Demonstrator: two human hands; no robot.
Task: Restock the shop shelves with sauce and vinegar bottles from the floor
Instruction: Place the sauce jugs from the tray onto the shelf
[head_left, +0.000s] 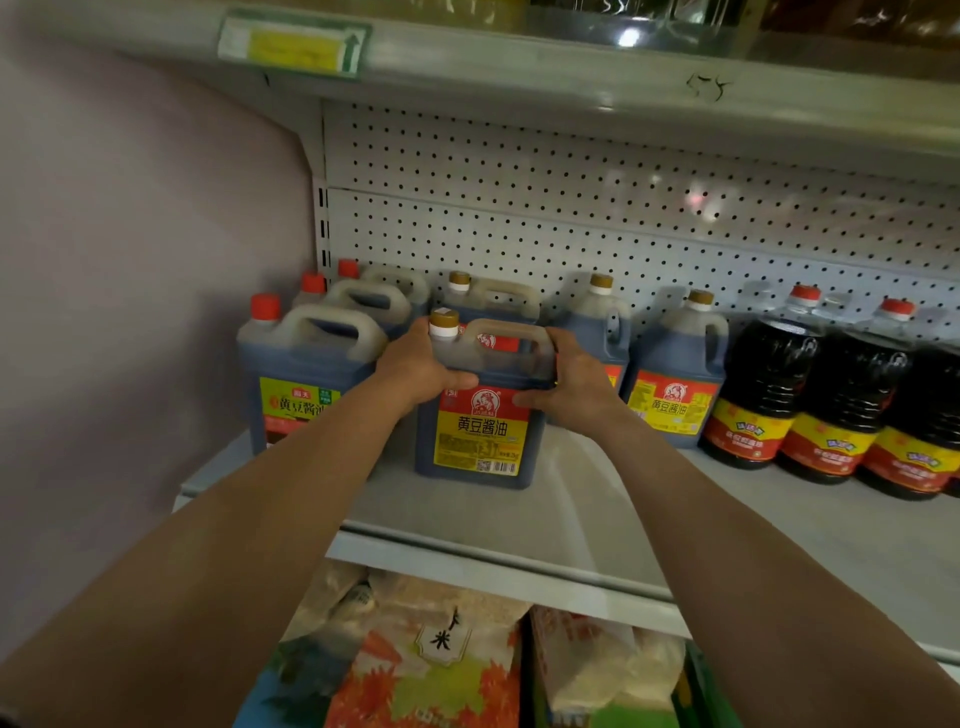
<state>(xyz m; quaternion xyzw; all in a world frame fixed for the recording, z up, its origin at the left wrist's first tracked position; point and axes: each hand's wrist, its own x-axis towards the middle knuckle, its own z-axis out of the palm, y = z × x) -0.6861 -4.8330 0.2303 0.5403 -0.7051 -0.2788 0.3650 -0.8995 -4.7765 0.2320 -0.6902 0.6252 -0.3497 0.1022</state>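
Observation:
A large soy sauce jug (480, 436) with a gold cap, a handle and a red-and-yellow label stands upright on the grey shelf (571, 525). My left hand (421, 366) grips its left shoulder below the cap. My right hand (574, 382) holds its right side by the handle. Behind it stand more gold-capped jugs (672, 374) of the same kind. To the left is a row of red-capped soy sauce jugs (298, 364) with yellow labels.
Dark round bottles (836, 395) with red caps line the shelf's right part. A pegboard back panel (571, 208) and an upper shelf (519, 67) close the space above. A wall (130, 260) is on the left. Bagged goods (431, 660) lie below.

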